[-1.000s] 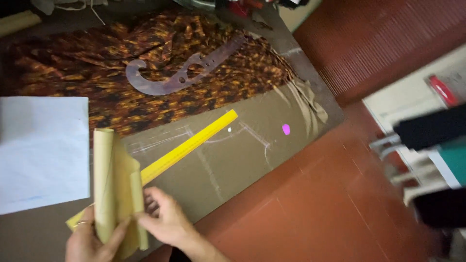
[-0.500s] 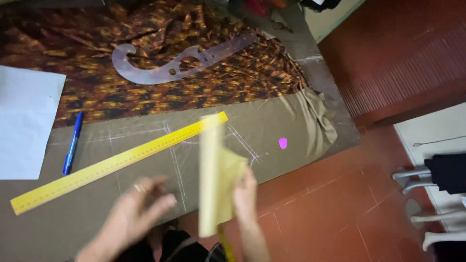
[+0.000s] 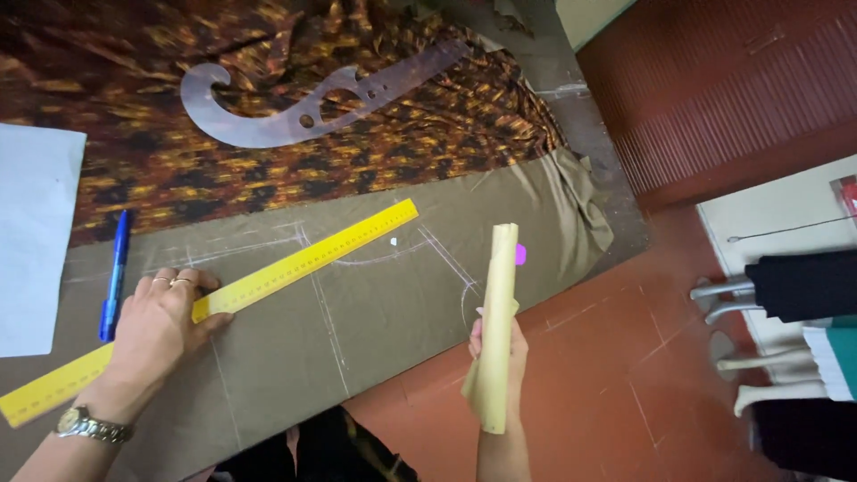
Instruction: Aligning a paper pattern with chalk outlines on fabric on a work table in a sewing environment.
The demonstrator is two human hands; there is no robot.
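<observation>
Left hand [image 3: 161, 323] flat, open, pressing ruler [image 3: 223, 299] onto cloth [image 3: 375, 321]. Right hand [image 3: 498, 350] closed around rolled paper [image 3: 496, 330], upright.

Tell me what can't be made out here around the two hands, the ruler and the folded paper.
- Yellow ruler, head view: its middle lies under the left hand; its markings are too small to read.
- Folded cream paper, head view: held edge-on by the right hand, so its faces are hidden.
- White sheet: cut off by the left edge.
- Chalk lines on the olive fabric: partly faint.
</observation>
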